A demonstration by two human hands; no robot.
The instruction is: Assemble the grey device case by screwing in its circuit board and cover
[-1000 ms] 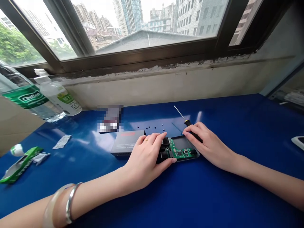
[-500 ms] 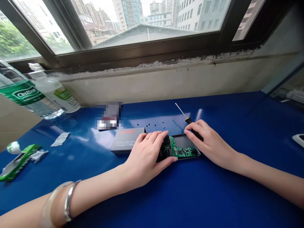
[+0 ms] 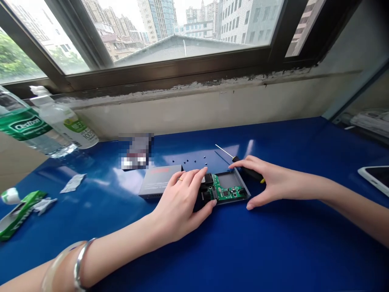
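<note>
An open dark device case (image 3: 240, 182) holding a green circuit board (image 3: 226, 191) lies on the blue table (image 3: 243, 251). My left hand (image 3: 182, 202) grips the case's left end, fingers over the top and thumb against the front edge. My right hand (image 3: 269, 182) is spread around the right end, its index finger at the far corner and its thumb on the table by the near corner. A thin screwdriver (image 3: 226, 153) with a black handle lies under that hand's fingers. The grey lid (image 3: 156, 184) rests just left of the case. Several tiny black screws (image 3: 194, 158) are scattered behind it.
Two plastic bottles (image 3: 45, 125) lie at the far left near the wall. A green wrapper (image 3: 16, 217) and white paper scraps (image 3: 73, 182) sit at the left. A blurred small item (image 3: 136, 152) lies behind the lid. A phone (image 3: 375, 178) rests at the right edge.
My right hand has opened: the thumb swung out to the case's near corner and the palm lifted off the screwdriver handle. My left hand keeps its grip.
</note>
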